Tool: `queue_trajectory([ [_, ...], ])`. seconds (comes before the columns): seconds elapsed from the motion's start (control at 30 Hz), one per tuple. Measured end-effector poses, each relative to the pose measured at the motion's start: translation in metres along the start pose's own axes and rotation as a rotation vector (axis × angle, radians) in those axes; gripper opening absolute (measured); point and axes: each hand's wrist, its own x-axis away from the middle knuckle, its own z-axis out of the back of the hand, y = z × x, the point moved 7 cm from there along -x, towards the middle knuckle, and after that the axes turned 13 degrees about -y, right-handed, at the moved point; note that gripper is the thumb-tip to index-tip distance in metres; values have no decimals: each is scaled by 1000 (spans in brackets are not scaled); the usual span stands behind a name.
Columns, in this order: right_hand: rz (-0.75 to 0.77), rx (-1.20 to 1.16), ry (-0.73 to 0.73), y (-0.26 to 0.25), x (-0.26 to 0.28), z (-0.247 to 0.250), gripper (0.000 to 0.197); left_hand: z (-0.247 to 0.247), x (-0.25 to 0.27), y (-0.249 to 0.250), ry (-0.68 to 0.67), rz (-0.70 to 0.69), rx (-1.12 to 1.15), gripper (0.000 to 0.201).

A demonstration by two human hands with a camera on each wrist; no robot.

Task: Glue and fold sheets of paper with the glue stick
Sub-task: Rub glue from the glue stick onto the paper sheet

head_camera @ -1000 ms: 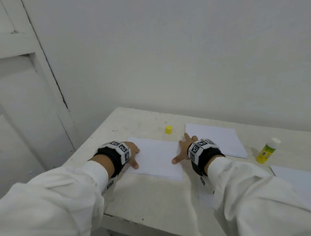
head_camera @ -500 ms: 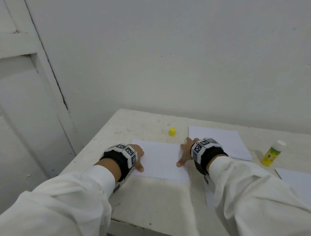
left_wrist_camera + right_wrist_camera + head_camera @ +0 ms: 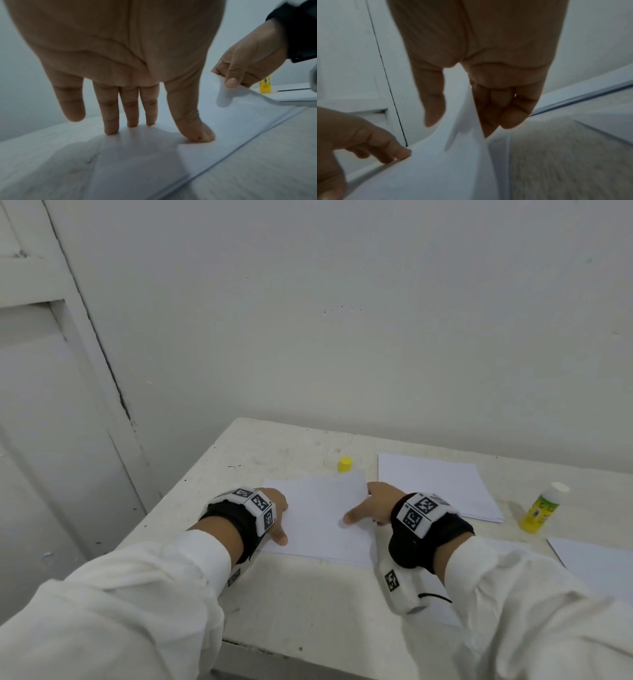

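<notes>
A sheet of paper (image 3: 318, 515) lies on the white surface (image 3: 308, 604). The left hand (image 3: 274, 508) presses its left edge with spread fingers; the right hand (image 3: 373, 505) has its grip pinching the lifted right edge. A glue stick (image 3: 543, 508) stands at far right

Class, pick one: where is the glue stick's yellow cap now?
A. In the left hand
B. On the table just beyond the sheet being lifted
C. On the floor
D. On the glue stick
B: the yellow cap stands alone on the table behind the sheet, while the glue stick stands uncapped, far right.
</notes>
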Motion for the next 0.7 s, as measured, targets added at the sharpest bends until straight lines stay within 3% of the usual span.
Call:
queue_trajectory([
  [0.2,30,-176,30,0,17,-19,31,0,0,-9,96,49,144,96],
  [0.27,75,-137,48,-3,20,-24,37,-1,2,-18,130,109,224,111],
  [0.33,105,-77,60,-4,24,-28,40,-9,4,-33,105,192,328,138],
  [0.4,125,2,60,-6,29,-31,38,-15,6,-46,81,222,423,145],
  [0.5,142,51,42,-4,33,-33,32,-11,9,-63,84,147,597,106],
  [0.6,127,56,61,1,35,-32,18,-1,14,-73,173,31,688,35],
  [0.63,116,57,91,2,36,-30,19,2,16,-75,214,11,708,29],
  [0.7,84,51,165,4,37,-27,28,1,18,-78,266,-1,779,42],
])
